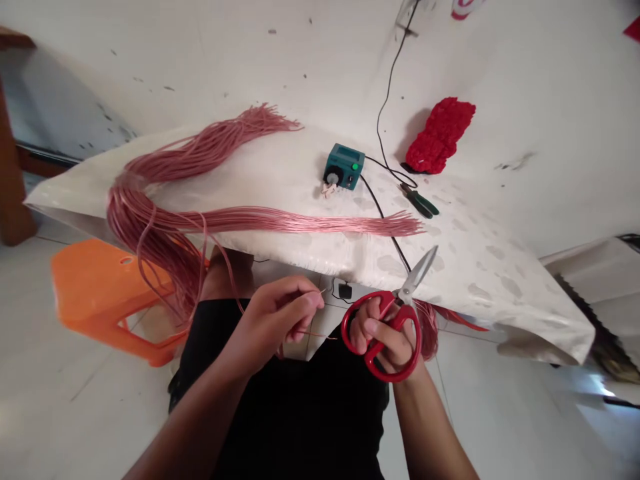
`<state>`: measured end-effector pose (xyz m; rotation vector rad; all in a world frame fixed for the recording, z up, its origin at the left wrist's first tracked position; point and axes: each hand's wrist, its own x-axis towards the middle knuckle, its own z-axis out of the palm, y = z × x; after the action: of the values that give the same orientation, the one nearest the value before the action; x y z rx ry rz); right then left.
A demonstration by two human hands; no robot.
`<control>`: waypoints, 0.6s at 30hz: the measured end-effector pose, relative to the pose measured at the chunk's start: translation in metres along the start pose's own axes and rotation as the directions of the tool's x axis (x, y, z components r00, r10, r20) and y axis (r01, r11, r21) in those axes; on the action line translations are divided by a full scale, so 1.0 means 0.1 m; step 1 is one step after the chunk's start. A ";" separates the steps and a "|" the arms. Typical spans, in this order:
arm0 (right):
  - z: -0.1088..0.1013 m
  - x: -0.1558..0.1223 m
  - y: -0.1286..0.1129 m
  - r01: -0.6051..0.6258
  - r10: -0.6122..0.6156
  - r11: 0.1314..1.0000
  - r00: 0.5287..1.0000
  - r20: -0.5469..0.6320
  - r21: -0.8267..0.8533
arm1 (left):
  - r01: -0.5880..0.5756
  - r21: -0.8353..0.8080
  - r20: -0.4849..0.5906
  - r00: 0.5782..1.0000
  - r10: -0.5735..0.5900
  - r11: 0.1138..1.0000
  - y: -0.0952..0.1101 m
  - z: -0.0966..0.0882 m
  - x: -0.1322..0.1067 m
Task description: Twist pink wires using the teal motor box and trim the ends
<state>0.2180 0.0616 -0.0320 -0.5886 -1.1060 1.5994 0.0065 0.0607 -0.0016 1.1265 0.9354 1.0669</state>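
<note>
My left hand [280, 317] pinches a thin pinkish wire [313, 335] over my lap, and its bare-looking ends stick out past the fingertips. In my right hand [387, 333] is a pair of scissors [420, 273] with red handles; its blades are together and point up and away toward the table edge. Several fingers pass through the handle loops. Beyond the hands, a long bundle of pink wires [280, 220] lies along the table's near edge. A thicker part of the bundle [200, 157] is bent round at the left and hangs down over the edge.
The table [480, 240] has a pale patterned cover. On it are a teal control box [345, 167] with black cords, green-handled pliers [421, 201] and a red textured object [440, 137] by the wall. An orange stool [100, 287] stands at left. More pink wires [429, 330] hang behind my right hand.
</note>
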 end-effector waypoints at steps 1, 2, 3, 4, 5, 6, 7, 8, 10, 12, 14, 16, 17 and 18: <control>0.02 -0.03 0.02 0.008 -0.009 1.000 1.000 0.024 0.016 | 0.024 0.008 0.005 1.000 -0.024 1.000 0.01 0.01 -0.02; 0.03 -0.05 0.04 0.010 -0.012 0.999 0.999 0.044 0.037 | 0.048 0.023 0.005 0.999 -0.048 0.999 0.01 0.03 -0.04; 0.06 -0.07 0.06 0.008 -0.011 0.998 0.998 0.055 0.060 | 0.066 0.047 0.000 0.998 -0.066 0.997 0.02 0.04 -0.05; 0.08 -0.09 0.08 0.001 -0.005 0.997 0.998 0.060 0.077 | 0.075 0.078 -0.007 0.997 -0.075 0.994 0.03 0.05 -0.06; 0.10 -0.10 0.11 -0.010 0.004 0.996 0.998 0.061 0.088 | 0.078 0.113 -0.014 0.997 -0.077 0.991 0.03 0.06 -0.07; 0.11 -0.12 0.14 -0.023 0.018 0.996 0.998 0.063 0.091 | 0.075 0.151 -0.022 0.997 -0.073 0.986 0.03 0.06 -0.08; 0.13 -0.14 0.17 -0.035 0.029 0.995 0.998 0.063 0.091 | 0.070 0.190 -0.029 0.997 -0.065 0.979 0.03 0.06 -0.09; 0.14 -0.16 0.20 -0.041 0.036 0.995 0.997 0.065 0.091 | 0.065 0.228 -0.038 0.998 -0.058 0.971 0.02 0.05 -0.10; 0.17 -0.20 0.26 -0.047 0.043 0.996 0.998 0.052 0.079 | 0.060 0.286 -0.071 0.997 -0.042 0.956 0.00 0.04 -0.13; 0.20 -0.23 0.31 -0.056 0.055 0.997 0.998 0.020 0.057 | 0.044 0.320 -0.110 0.994 -0.009 0.946 -0.03 0.02 -0.16; 0.23 -0.25 0.36 -0.068 0.068 0.997 0.998 -0.009 0.046 | 0.013 0.335 -0.127 0.991 0.032 0.942 -0.05 0.00 -0.19; 0.26 -0.26 0.40 -0.070 0.072 0.994 0.997 -0.025 0.079 | -0.016 0.340 -0.116 0.992 0.059 0.940 -0.07 -0.01 -0.22; 0.27 -0.27 0.42 -0.075 0.078 0.992 0.997 -0.027 0.106 | -0.024 0.340 -0.105 0.992 0.064 0.940 -0.08 -0.02 -0.23; 0.28 -0.27 0.44 -0.085 0.089 0.987 0.996 -0.022 0.133 | -0.028 0.339 -0.092 0.994 0.063 0.940 -0.08 -0.02 -0.23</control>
<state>0.1831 0.0252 -0.0620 -0.5758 -0.9566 1.7207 0.0000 0.0378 -0.0087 1.3902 1.2112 1.0330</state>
